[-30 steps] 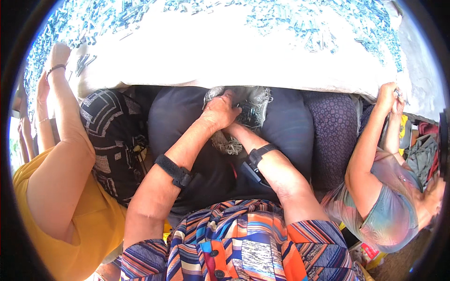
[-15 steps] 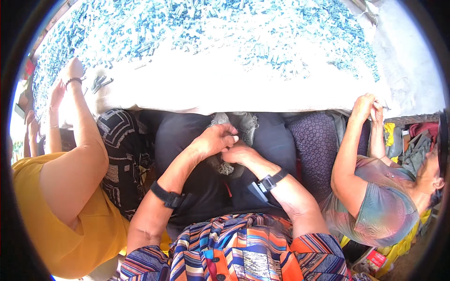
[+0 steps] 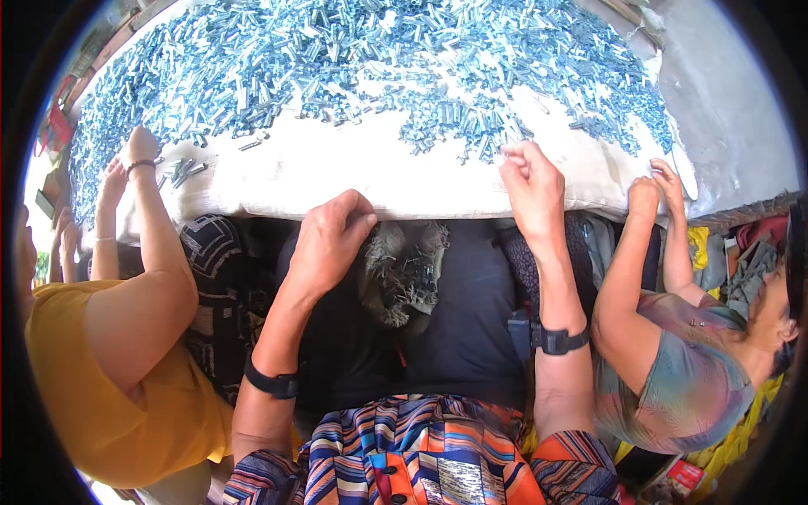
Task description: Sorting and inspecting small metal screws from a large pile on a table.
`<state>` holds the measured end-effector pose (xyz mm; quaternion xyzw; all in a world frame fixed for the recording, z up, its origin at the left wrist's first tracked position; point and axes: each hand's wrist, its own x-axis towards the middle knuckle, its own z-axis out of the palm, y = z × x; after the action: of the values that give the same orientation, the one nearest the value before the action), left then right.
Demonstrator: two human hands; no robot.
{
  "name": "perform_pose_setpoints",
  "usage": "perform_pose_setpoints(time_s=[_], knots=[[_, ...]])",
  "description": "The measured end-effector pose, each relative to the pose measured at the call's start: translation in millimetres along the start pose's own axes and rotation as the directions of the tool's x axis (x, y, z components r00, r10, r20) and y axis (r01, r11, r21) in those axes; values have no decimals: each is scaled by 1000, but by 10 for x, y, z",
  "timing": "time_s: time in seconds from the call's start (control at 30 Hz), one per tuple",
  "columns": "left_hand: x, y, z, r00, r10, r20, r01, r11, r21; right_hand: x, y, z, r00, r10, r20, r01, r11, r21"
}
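A broad heap of small, shiny blue tube-like pieces lies on a white cloth over the work surface. My left hand is at the near edge of the cloth, thumb and fingers drawn together. Whatever it may hold is too small to make out. Farther forward, my right hand is over the cloth, its fingers bent in a pinch just short of the heap's near fringe. Its fingertips are slightly blurred, and anything between them cannot be told. Frayed grey fabric hangs between my knees, below the cloth's edge.
At my left, a person in a yellow top has both arms at the cloth, by a few separate pieces. At my right, another person in a multicoloured top works at the cloth's edge. Bags and cloths are piled beyond that person.
My hands were together over my lap and have parted. The right has reached forward and right to the heap; the left has moved left and up to the cloth's edge.
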<state>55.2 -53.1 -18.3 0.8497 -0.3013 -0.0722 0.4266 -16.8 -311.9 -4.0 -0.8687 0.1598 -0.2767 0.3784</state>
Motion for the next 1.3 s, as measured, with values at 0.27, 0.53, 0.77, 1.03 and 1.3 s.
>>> perform_pose_setpoints(time_s=[0.27,0.53,0.77,1.03,1.3], knots=[[20,25,365,959,219,179,-226,974,18,269,358,304,983,-179,30,177,912,-370],[-103,-530,1072,772,-360,524,-99,746,658,265,459,424,984,-179,-8,168,936,-310],[-253,-1875,1777,616,-620,486,197,719,667,294,329,567,968,-250,-38,236,947,-216],[-25,-1280,1723,543,-618,569,48,700,713,265,601,409,949,-302,-92,261,913,-313],[-198,-638,1395,711,-346,612,-177,755,632,164,514,366,942,-258,-216,256,966,-36]])
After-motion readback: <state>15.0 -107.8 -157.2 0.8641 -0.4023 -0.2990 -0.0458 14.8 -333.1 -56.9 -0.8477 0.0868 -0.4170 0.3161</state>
